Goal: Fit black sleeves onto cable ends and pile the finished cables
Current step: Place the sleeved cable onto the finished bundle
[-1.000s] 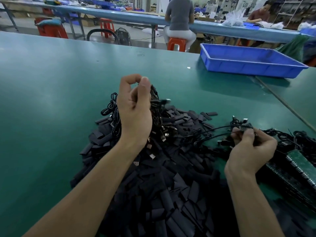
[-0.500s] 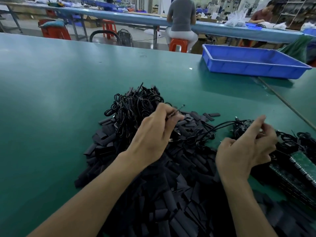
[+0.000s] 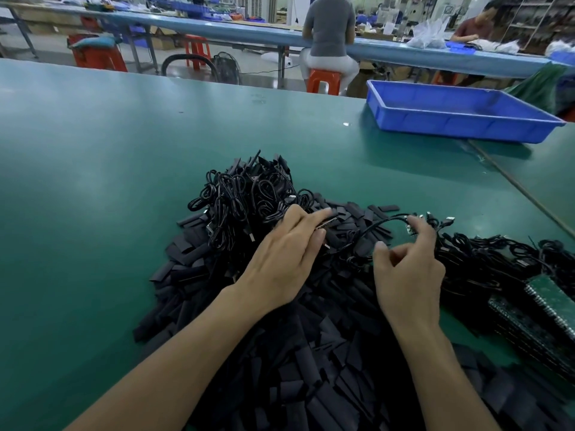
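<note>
On the green matted surface (image 3: 93, 188), directly in front of the person, a broad heap of loose flat black sleeves (image 3: 311, 353) is spread. Behind it, a pile of coiled black cables (image 3: 245, 197) is stacked; these are judged to be the finished ones. To the right, a tangled row of black cables with bare metal ends (image 3: 497, 256) is laid beside a stack of green circuit boards (image 3: 547, 309). These cables are judged to be awaiting sleeves.

One thin black cable (image 3: 376, 225) is arched between the two hands, just above the sleeve heap. By the left hand (image 3: 280, 259), a small dark piece with a metallic glint (image 3: 326, 224) is pinched between the outstretched fingers (image 3: 314, 217). It cannot be told whether this piece is a sleeve or a connector. By the right hand (image 3: 407, 275), the far end of the cable is held against the curled fingers (image 3: 418, 227), with the thumb kept apart.

The step in hand is judged to be the fitting of a sleeve onto this cable. The task is judged to be partly done: one sizeable pile is completed, yet many cables and sleeves are left. A shallow blue plastic tray (image 3: 451, 116) is placed well apart, at the far edge.
</note>
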A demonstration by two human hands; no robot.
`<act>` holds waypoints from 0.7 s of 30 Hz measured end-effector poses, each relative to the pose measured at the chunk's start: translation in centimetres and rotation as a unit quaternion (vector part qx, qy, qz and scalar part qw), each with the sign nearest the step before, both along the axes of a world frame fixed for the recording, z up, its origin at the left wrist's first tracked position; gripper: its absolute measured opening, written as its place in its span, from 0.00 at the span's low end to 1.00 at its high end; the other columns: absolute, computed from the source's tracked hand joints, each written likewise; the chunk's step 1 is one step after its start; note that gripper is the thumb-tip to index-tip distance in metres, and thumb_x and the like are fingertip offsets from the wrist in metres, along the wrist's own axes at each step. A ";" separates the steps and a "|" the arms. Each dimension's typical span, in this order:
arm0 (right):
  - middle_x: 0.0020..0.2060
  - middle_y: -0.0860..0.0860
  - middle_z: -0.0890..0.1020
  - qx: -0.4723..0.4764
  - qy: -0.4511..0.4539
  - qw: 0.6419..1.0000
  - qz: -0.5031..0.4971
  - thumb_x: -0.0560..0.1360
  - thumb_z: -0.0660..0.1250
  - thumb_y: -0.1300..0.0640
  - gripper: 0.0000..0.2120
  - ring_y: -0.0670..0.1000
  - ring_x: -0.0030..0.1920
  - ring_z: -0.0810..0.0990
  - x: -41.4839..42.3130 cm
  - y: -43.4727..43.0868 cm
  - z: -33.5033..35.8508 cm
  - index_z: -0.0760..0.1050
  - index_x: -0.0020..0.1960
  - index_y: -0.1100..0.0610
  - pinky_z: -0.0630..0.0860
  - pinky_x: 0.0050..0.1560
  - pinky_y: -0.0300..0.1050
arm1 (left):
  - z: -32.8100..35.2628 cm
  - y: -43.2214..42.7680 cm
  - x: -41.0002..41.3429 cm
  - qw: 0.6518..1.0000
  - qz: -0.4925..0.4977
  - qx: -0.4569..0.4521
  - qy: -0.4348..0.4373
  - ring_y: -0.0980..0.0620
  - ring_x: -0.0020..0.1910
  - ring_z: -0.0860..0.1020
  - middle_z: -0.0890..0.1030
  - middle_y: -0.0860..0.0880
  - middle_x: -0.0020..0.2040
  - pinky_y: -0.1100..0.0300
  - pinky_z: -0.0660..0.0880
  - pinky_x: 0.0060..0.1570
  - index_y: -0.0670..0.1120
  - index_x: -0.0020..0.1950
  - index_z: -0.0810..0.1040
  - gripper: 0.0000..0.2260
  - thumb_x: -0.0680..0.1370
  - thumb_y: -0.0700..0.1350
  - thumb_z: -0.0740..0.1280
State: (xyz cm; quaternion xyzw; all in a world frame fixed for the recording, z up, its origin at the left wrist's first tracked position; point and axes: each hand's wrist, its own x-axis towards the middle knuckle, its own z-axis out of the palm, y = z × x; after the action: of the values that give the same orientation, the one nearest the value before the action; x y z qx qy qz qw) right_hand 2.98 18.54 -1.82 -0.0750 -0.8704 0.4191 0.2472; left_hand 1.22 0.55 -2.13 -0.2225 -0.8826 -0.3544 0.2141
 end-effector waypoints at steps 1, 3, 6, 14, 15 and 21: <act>0.35 0.42 0.80 -0.021 0.023 0.999 0.016 0.79 0.66 0.57 0.30 0.36 0.39 0.79 0.0 -0.2 0.0 0.59 0.77 0.51 0.70 0.42 0.29 | 0.0 0.0 -0.1 1.000 -0.004 0.010 0.000 0.58 0.44 0.69 0.67 0.54 0.49 0.65 0.69 0.49 0.44 0.76 0.68 0.20 0.85 0.48 0.56; 0.41 0.41 0.82 -0.047 0.034 0.997 0.044 0.79 0.66 0.57 0.36 0.40 0.37 0.82 -0.3 -0.3 -0.2 0.50 0.80 0.46 0.74 0.46 0.33 | -0.1 -0.1 -0.1 0.999 -0.008 0.045 0.011 0.59 0.44 0.70 0.68 0.56 0.47 0.66 0.70 0.50 0.43 0.75 0.69 0.20 0.84 0.46 0.61; 0.37 0.38 0.80 -0.031 0.043 0.997 0.062 0.78 0.67 0.56 0.40 0.38 0.40 0.81 -0.4 -0.3 -0.4 0.47 0.81 0.46 0.74 0.49 0.32 | -0.3 -0.2 -0.1 0.992 0.013 0.121 0.036 0.61 0.44 0.75 0.74 0.59 0.43 0.71 0.71 0.48 0.47 0.62 0.76 0.12 0.79 0.44 0.70; 0.34 0.42 0.82 -0.012 0.150 0.974 0.168 0.75 0.71 0.57 0.14 0.43 0.35 0.82 -0.4 0.1 -0.7 0.76 0.56 0.42 0.79 0.39 0.43 | -0.2 -0.1 0.2 0.987 0.065 0.113 0.093 0.55 0.41 0.78 0.82 0.49 0.43 0.61 0.77 0.43 0.41 0.48 0.80 0.09 0.77 0.47 0.71; 0.36 0.39 0.82 0.025 0.123 0.974 0.189 0.74 0.73 0.58 0.11 0.42 0.39 0.81 -0.5 0.2 -0.8 0.79 0.51 0.43 0.78 0.42 0.41 | -0.1 -0.1 0.2 0.989 0.074 0.102 0.077 0.54 0.40 0.79 0.82 0.50 0.42 0.59 0.78 0.43 0.41 0.48 0.80 0.08 0.77 0.46 0.72; 0.51 0.44 0.76 0.265 -0.080 0.938 0.208 0.72 0.72 0.41 0.18 0.47 0.57 0.70 -0.7 0.8 -1.0 0.82 0.59 0.44 0.69 0.59 0.45 | 0.2 0.2 0.5 0.995 0.087 0.044 -0.012 0.53 0.38 0.77 0.78 0.53 0.40 0.50 0.78 0.40 0.45 0.48 0.77 0.05 0.80 0.45 0.69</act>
State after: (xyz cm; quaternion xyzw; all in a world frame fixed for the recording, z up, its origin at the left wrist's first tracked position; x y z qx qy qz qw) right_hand 2.26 19.29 -2.80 0.1428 -0.9630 0.2081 0.0944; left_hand 1.69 0.76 -1.97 -0.1310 -0.8847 -0.3755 0.2432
